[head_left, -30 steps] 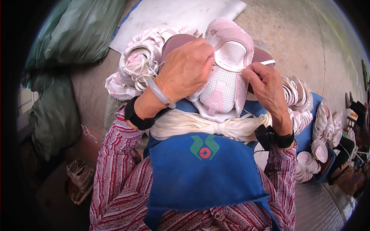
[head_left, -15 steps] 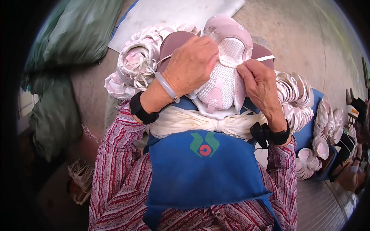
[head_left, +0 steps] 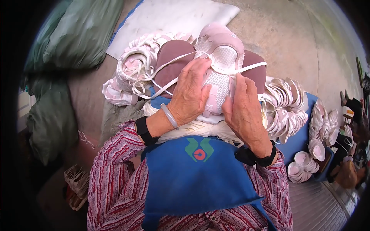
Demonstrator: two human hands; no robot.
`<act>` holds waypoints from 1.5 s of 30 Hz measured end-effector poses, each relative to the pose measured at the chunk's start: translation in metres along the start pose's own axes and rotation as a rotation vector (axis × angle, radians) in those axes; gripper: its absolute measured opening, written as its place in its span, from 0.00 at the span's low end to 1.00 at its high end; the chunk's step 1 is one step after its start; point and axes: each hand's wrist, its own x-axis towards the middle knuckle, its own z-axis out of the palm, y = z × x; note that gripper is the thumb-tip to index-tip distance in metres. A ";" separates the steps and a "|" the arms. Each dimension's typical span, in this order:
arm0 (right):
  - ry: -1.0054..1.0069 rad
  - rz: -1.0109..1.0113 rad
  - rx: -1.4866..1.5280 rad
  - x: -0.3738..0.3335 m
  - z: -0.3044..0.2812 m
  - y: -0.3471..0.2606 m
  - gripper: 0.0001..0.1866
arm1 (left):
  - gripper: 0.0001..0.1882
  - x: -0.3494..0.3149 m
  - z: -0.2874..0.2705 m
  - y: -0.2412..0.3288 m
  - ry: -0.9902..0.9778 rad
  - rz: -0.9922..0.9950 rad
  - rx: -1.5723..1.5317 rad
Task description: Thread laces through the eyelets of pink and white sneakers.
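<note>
Shoe upper (head_left: 220,77), pale pink with a white mesh middle panel, sits upright in front of the person's chest, held between both hands above the lap. A white lace (head_left: 239,70) crosses its top and trails off to the left over a brown insole (head_left: 173,61); a second brown piece (head_left: 255,69) shows just behind the upper on the right. The left hand (head_left: 189,94) lies flat over the left flank of the upper, fingers closed against the mesh, with a grey bangle (head_left: 169,116) and a black cuff at the wrist. The right hand (head_left: 243,111) presses against the right flank, fingers curled round the edge; whether its thumb pinches the lace cannot be told from this angle. Both hands are in firm contact with the upper.

A blue apron (head_left: 196,181) covers the lap, worn over a red striped shirt (head_left: 111,184). A bundle of white laces (head_left: 192,129) rests on the apron's top edge, just under the upper. Stacks of pink and white uppers (head_left: 285,107) lie to the right on a blue cloth (head_left: 298,140), and a tangled heap of the same lies to the left (head_left: 133,71). The ground is bare concrete (head_left: 285,42). A white sack (head_left: 173,19) lies ahead, and green sacks (head_left: 73,38) are piled at the left.
</note>
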 end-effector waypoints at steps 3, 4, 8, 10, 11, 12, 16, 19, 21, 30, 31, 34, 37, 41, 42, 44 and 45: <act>0.103 -0.019 0.002 0.005 0.009 0.011 0.29 | 0.28 0.003 0.009 0.003 0.058 -0.004 0.043; 0.120 -0.046 0.017 0.007 0.009 0.012 0.28 | 0.28 0.003 0.013 0.003 0.090 -0.007 0.072; 0.105 -0.030 0.064 0.018 0.008 0.015 0.26 | 0.27 0.004 0.019 0.005 0.184 -0.052 0.147; 0.130 -0.055 0.056 0.020 0.006 0.019 0.24 | 0.27 0.008 0.014 0.004 0.195 -0.031 0.139; 0.115 -0.004 0.078 0.020 0.004 0.019 0.24 | 0.26 0.009 0.011 0.004 0.197 -0.012 0.133; 0.099 0.049 0.100 0.019 0.003 0.019 0.23 | 0.26 0.009 0.013 0.003 0.200 -0.012 0.134; 0.171 -0.008 -0.016 0.015 0.006 0.019 0.18 | 0.23 0.018 0.018 0.005 0.178 0.023 0.032; 0.105 0.026 -0.129 0.020 0.007 0.018 0.15 | 0.23 0.024 0.020 0.006 0.185 -0.038 0.034; 0.084 -0.011 -0.097 0.022 0.003 0.026 0.13 | 0.21 0.027 0.021 0.010 0.143 -0.091 0.020; -0.151 -0.166 0.092 0.036 -0.020 0.055 0.11 | 0.22 0.024 0.029 0.016 0.222 -0.086 0.081; -0.135 -0.176 0.130 0.035 -0.018 0.051 0.09 | 0.21 0.022 0.030 0.015 0.226 -0.080 0.087; -0.105 -0.199 0.116 0.029 -0.011 0.048 0.11 | 0.21 0.020 0.033 0.012 0.262 -0.041 0.126; 0.067 -0.194 0.117 0.030 -0.005 0.039 0.12 | 0.19 0.024 0.031 0.008 0.270 -0.025 0.127; 0.112 -0.215 0.223 0.037 -0.004 0.036 0.14 | 0.16 0.026 0.012 0.002 0.252 -0.109 -0.088; 0.107 -0.197 0.208 0.035 -0.005 0.032 0.16 | 0.16 0.023 0.006 0.002 0.239 -0.115 -0.109; 0.117 -0.182 0.204 0.033 -0.004 0.024 0.18 | 0.17 0.016 0.001 -0.005 0.217 -0.124 -0.140; 0.106 -0.165 0.197 0.030 -0.004 0.022 0.18 | 0.19 0.015 0.001 -0.004 0.191 -0.067 -0.097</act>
